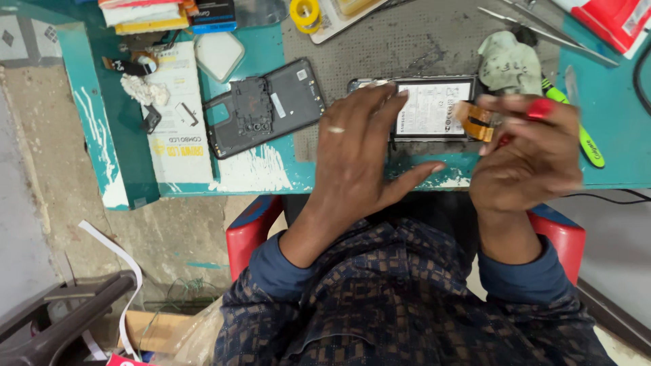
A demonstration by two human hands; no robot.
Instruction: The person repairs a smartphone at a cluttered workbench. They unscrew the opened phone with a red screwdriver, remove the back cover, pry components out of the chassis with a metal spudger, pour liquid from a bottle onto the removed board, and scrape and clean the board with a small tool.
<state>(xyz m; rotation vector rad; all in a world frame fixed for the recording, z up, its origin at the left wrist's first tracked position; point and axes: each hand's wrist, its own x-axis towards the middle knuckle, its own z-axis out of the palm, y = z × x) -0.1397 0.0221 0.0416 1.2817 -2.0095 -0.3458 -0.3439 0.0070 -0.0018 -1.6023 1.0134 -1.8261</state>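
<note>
Head view: left hand [359,146] flat on opened phone [434,108]

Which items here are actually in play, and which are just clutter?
In play: opened phone with white battery, pressed by left hand; orange flex ribbon and red-handled tool at right hand.

Lying about: dark grey phone back frame, yellow tape roll, metal tweezers, crumpled pale cloth.

Left hand [356,152] flat, fingers spread, palm down; right hand [525,159] curled, fingertips pinched together.
</note>
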